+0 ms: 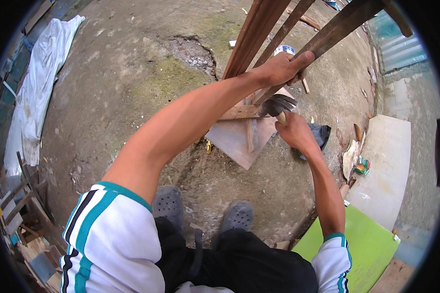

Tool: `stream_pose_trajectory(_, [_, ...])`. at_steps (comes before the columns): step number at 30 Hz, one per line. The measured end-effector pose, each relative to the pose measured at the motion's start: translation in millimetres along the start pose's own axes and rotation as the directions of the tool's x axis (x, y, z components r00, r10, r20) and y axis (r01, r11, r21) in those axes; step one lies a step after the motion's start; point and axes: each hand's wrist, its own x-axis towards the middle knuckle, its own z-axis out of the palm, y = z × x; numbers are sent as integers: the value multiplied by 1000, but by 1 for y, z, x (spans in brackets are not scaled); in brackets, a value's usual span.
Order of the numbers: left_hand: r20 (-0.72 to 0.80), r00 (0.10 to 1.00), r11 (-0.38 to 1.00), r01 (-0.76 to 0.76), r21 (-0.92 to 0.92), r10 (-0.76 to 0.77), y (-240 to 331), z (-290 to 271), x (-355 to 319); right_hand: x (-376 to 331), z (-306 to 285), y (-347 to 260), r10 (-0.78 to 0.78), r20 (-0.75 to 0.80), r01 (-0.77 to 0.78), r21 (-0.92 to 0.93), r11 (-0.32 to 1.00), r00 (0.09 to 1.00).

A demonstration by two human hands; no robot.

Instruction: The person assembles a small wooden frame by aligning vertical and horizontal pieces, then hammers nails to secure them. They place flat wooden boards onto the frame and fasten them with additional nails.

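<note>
My left hand [284,68] is wrapped around a long, weathered wooden bar [341,29] that slants up to the far right. Just below it, my right hand [297,131] grips a hammer by its pale handle. The dark hammer head [277,104] is beside the bar's lower end, where it meets a short wooden crosspiece [239,113]; whether they touch I cannot tell. A reddish-brown wooden piece [253,41] rises from the same structure, beyond my left forearm. Under these joints lies a thin, pale square board [242,150] on the ground.
A dark plastic bag [320,133] lies right of my right hand. A white container [284,50] stands behind the bar. Broken concrete [195,53] pits the ground. At right are a green board [354,244] and whitish panel [384,168]; at left, a white sheet [44,88] and scrap wood [27,210].
</note>
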Motion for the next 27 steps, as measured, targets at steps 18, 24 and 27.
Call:
stream_pose_trajectory(18, [26,1000,1000,2,12,-3,7,9,1,4,12,12,-329,-466,424,112,899,821])
stream_pose_trajectory(24, [18,1000,998,24,58,-25,2,-6,-9,14,-18,-8,127,69,-125,-40,991,989])
stream_pose_trajectory(27, [26,999,997,21,74,-23,8,-5,-5,1,-4,-5,-217,-358,310,225,924,908])
